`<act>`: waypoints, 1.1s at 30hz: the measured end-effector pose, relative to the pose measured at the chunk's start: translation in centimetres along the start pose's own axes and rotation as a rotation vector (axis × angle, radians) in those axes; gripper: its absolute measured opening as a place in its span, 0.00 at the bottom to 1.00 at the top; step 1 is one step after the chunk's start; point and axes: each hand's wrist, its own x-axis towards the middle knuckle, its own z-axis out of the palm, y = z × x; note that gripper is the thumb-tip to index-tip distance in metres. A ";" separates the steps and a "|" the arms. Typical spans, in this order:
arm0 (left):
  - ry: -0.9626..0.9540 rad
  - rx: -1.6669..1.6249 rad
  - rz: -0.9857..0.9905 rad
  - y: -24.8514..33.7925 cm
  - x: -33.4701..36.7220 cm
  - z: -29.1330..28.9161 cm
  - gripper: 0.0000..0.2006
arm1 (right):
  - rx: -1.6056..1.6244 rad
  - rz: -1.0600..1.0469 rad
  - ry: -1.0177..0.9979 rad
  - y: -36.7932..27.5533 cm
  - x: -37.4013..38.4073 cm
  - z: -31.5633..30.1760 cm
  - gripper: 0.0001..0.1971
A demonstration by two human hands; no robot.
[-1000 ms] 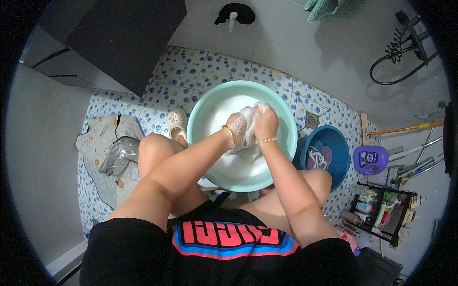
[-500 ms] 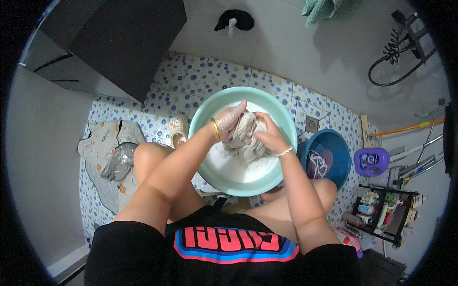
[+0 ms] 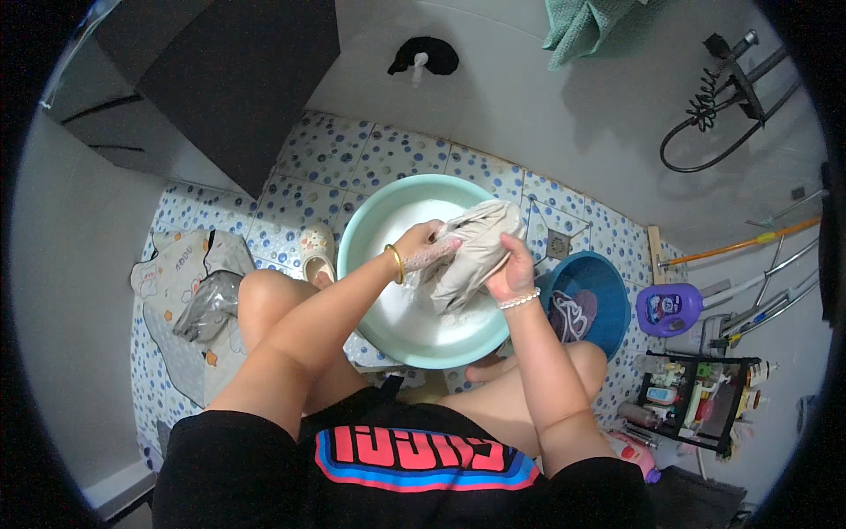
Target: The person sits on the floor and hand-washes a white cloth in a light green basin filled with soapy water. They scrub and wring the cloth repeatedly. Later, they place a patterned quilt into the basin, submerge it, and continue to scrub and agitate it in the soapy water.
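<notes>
Head view: the left hand (image 3: 425, 247) at nine o'clock and right hand (image 3: 513, 271) at four o'clock grip a pale cloth (image 3: 480, 245), over the green tub's (image 3: 347, 264) two o'clock side. It looks soft, probably heavy with water and slippery from suds (image 3: 414, 326); thick bunches should hold best

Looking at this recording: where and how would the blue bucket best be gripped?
Probably by the far-right rim of the blue bucket, from above: the top is open and that edge exposed, while the mint-green basin crowds its left and the right knee overlaps its near side.
</notes>
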 end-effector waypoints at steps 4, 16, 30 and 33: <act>0.057 -0.102 0.015 0.2 0.4 -0.6 0.09 | 0.090 -0.068 0.041 -1.2 -0.1 0.5 0.24; -0.004 -1.010 0.152 3.9 -0.2 -3.4 0.05 | -0.236 -0.233 0.214 -1.4 0.0 -2.5 0.20; 0.007 -1.269 -0.047 4.1 0.6 -4.1 0.14 | -0.900 0.219 -0.115 -0.2 2.7 -3.7 0.18; -0.079 -1.265 -0.025 3.1 0.7 -4.9 0.14 | -1.367 0.274 -0.133 1.0 3.1 -4.9 0.14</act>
